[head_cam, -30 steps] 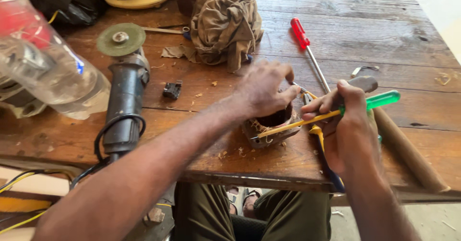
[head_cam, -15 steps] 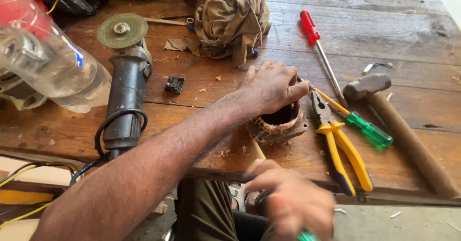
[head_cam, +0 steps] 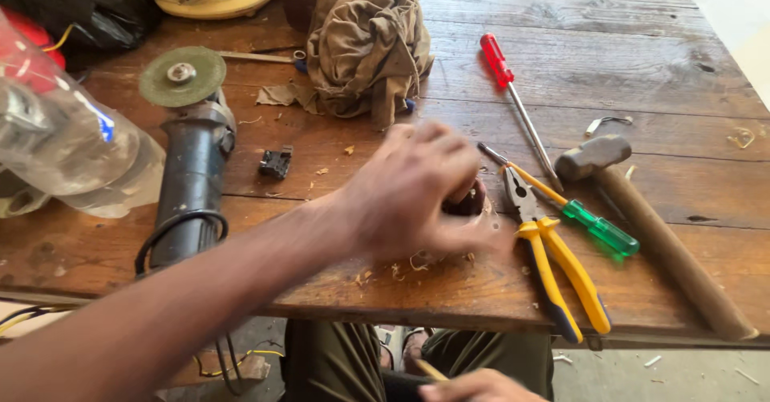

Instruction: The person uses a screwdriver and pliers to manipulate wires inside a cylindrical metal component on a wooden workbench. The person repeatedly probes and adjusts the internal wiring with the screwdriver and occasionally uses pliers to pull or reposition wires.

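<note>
A clear plastic bottle (head_cam: 68, 149) lies on its side at the wooden table's (head_cam: 626, 65) left edge. Its label shows as a blue-and-white patch, with red at the far end.

The left forearm reaches in from the lower left, crossing diagonally up to the middle of the view. The left hand (head_cam: 417, 197) is blurred, palm down, fingers curled downward and loosely together. The right hand (head_cam: 480, 387) sits low at the bottom edge, only its knuckles showing.

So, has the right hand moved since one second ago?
Yes. The right hand left the green screwdriver and dropped below the table edge, toward the lap.
</note>
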